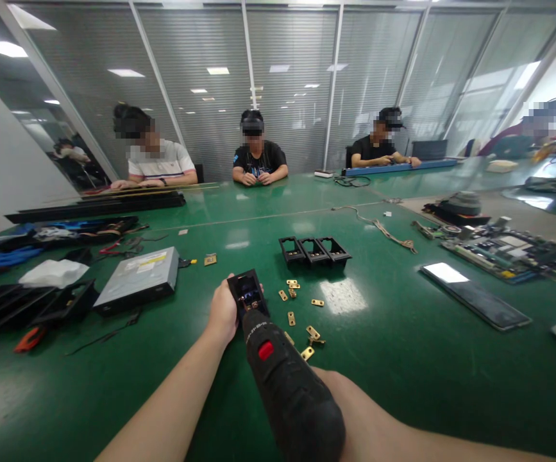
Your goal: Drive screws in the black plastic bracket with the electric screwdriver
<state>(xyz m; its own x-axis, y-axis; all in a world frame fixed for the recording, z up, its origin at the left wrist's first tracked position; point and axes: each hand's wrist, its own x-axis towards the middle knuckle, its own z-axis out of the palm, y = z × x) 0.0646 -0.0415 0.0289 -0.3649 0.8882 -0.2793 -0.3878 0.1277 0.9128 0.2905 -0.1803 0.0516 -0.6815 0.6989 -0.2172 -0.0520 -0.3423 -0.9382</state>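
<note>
My left hand [224, 309] grips a black plastic socket frame [247, 287] by its left side, with fingertips showing at its far right edge. Copper-coloured parts are visible inside the frame. A black cordless drill [287, 391] with a red switch points into the frame's near end; the bit's tip is hidden. My right hand [328, 385] is wrapped round the drill's handle, mostly covered by the drill body. Several small brass plates [291, 318] with holes lie loose to the right of the frame. Beyond them stand three joined black frames [312, 251] with open middles.
A silver optical drive [139, 276] lies to the left, near black trays [32, 301] and an orange-handled tool [30, 340]. On the right are a dark phone-like slab [474, 296], circuit boards [508, 247] and a beige cord [393, 236]. Several people sit across the green table [378, 398].
</note>
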